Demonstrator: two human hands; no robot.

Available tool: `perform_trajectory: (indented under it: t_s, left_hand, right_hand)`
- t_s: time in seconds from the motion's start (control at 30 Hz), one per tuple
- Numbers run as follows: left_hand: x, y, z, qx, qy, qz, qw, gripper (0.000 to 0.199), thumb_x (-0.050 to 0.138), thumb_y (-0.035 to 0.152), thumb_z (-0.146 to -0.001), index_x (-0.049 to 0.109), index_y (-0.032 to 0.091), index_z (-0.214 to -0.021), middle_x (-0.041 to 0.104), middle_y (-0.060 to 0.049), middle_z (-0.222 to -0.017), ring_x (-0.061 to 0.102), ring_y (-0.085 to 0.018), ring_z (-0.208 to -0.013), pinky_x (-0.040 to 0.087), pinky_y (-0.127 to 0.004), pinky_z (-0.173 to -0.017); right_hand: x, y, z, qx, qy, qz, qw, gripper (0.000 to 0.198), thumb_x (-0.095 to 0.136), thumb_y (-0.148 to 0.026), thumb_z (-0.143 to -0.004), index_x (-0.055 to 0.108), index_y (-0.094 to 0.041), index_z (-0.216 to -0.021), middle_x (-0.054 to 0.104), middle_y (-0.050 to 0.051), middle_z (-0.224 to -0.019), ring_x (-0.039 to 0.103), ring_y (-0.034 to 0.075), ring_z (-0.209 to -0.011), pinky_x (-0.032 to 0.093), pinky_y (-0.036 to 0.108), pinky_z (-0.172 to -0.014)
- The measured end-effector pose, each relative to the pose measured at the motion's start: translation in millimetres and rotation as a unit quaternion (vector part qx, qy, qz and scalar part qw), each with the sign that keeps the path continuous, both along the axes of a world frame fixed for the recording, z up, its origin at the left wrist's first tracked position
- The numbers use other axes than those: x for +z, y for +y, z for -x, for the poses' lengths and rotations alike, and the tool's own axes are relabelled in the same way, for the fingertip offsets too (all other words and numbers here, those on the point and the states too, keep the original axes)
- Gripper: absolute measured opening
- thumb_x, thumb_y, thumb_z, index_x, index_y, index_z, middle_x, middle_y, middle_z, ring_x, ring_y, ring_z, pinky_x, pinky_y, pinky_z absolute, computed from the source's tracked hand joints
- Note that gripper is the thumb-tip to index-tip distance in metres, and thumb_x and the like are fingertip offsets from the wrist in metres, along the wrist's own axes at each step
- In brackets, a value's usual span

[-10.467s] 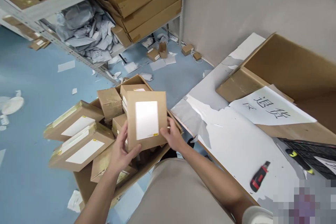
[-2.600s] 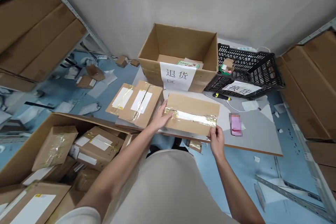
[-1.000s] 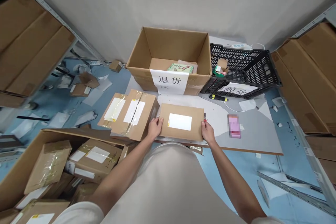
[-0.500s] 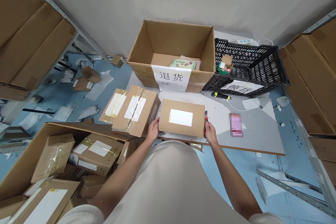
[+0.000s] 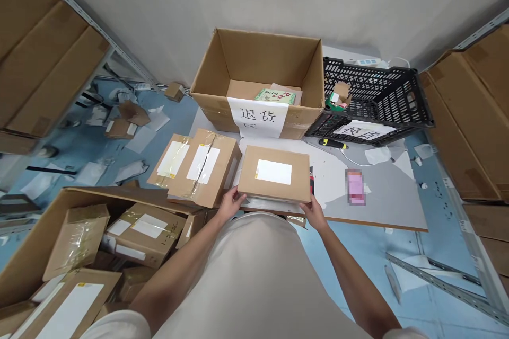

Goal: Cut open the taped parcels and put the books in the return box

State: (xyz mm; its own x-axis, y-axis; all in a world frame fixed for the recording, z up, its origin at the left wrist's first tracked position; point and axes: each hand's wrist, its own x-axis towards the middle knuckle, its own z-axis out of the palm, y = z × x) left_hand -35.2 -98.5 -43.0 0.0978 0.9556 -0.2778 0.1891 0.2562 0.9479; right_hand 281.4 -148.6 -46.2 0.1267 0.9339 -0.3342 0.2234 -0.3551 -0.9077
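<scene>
A brown cardboard box with a white label lies at the table's front edge, close to my body. My left hand grips its near left corner, fingertips against the front side. At the near right corner my right hand holds it the same way, with part of the fingers hidden by the box. A red and black object shows just past the box's right side, mostly hidden. Left of my left hand stand a taped carton and a smaller taped carton, both labelled.
A large open carton with a paper sign holds a green patterned box. Beside it stands a black plastic crate. A yellow-black cutter and a blurred pink item lie on the table. A bin of parcels stands lower left.
The box's near side has tipped slightly, so more of its front face shows. My right hand has slid from the right side round to the near corner; my left hand has shifted slightly.
</scene>
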Motion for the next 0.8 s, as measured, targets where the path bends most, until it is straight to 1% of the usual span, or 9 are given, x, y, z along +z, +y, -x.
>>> perform_trajectory:
  t_s: [0.1, 0.2, 0.27, 0.33, 0.47, 0.57, 0.67, 0.8]
  left_hand:
    - [26.2, 14, -1, 0.009, 0.085, -0.057, 0.995, 0.044, 0.057, 0.048, -0.077, 0.063, 0.013, -0.103, 0.064, -0.010, -0.101, 0.062, -0.021, -0.092, 0.050, -0.033, -0.080]
    - [46.2, 34, -7, 0.033, 0.180, -0.089, 0.979, 0.043, 0.051, 0.051, -0.080, 0.066, 0.013, -0.094, 0.065, -0.008, -0.088, 0.061, -0.019, -0.080, 0.048, -0.030, -0.072]
    - [50.7, 48, -13, 0.039, 0.223, -0.082, 0.971, 0.045, 0.047, 0.053, -0.082, 0.068, 0.014, -0.086, 0.065, -0.007, -0.081, 0.060, -0.019, -0.075, 0.046, -0.030, -0.070]
    - [49.3, 59, -17, 0.034, 0.252, -0.076, 0.964, 0.047, 0.044, 0.054, -0.083, 0.069, 0.014, -0.079, 0.066, -0.007, -0.077, 0.060, -0.020, -0.073, 0.044, -0.030, -0.070]
    - [42.3, 72, -21, 0.017, 0.292, -0.088, 0.952, 0.050, 0.041, 0.054, -0.084, 0.070, 0.015, -0.076, 0.065, -0.008, -0.074, 0.059, -0.020, -0.071, 0.043, -0.031, -0.069]
    - [40.8, 76, -20, 0.012, 0.295, -0.077, 0.952, 0.051, 0.040, 0.055, -0.084, 0.070, 0.014, -0.077, 0.066, -0.009, -0.073, 0.059, -0.021, -0.071, 0.043, -0.031, -0.070]
    - [39.6, 74, -16, 0.015, 0.262, -0.061, 0.963, 0.049, 0.042, 0.054, -0.084, 0.071, 0.014, -0.085, 0.068, -0.009, -0.080, 0.061, -0.022, -0.078, 0.045, -0.032, -0.075]
    - [30.6, 58, -10, 0.047, 0.177, -0.050, 0.982, 0.045, 0.039, 0.046, -0.087, 0.069, 0.015, -0.097, 0.068, -0.009, -0.097, 0.061, -0.023, -0.095, 0.045, -0.036, -0.088]
  right_hand:
    - [27, 15, -6, -0.004, -0.083, -0.016, 0.996, 0.044, 0.048, -0.050, -0.081, 0.056, -0.019, -0.111, 0.066, 0.009, -0.100, 0.060, 0.024, -0.091, 0.048, 0.037, -0.079]
    - [50, 37, -7, -0.009, -0.205, -0.017, 0.979, 0.047, 0.033, -0.057, -0.086, 0.061, -0.020, -0.095, 0.066, 0.008, -0.085, 0.059, 0.023, -0.079, 0.045, 0.034, -0.070]
    - [57, 51, -5, -0.008, -0.264, -0.009, 0.965, 0.052, 0.026, -0.059, -0.088, 0.061, -0.020, -0.086, 0.066, 0.009, -0.080, 0.058, 0.024, -0.076, 0.042, 0.033, -0.068]
    - [58, 62, -3, -0.003, -0.289, 0.004, 0.957, 0.056, 0.023, -0.060, -0.088, 0.062, -0.020, -0.081, 0.066, 0.010, -0.078, 0.058, 0.024, -0.076, 0.040, 0.033, -0.068]
    - [52, 74, -1, -0.004, -0.290, 0.018, 0.957, 0.057, 0.024, -0.061, -0.088, 0.063, -0.020, -0.084, 0.067, 0.011, -0.081, 0.059, 0.025, -0.079, 0.040, 0.032, -0.069]
    - [49, 77, -2, -0.013, -0.274, 0.018, 0.962, 0.057, 0.026, -0.062, -0.087, 0.064, -0.020, -0.086, 0.068, 0.011, -0.082, 0.059, 0.025, -0.078, 0.040, 0.032, -0.069]
    - [45, 77, -6, -0.028, -0.236, 0.030, 0.971, 0.058, 0.030, -0.065, -0.084, 0.065, -0.020, -0.089, 0.069, 0.010, -0.087, 0.060, 0.025, -0.082, 0.042, 0.033, -0.072]
    - [32, 66, -14, -0.053, -0.114, 0.029, 0.992, 0.059, 0.029, -0.064, -0.084, 0.065, -0.018, -0.096, 0.069, 0.010, -0.097, 0.061, 0.025, -0.090, 0.047, 0.035, -0.077]
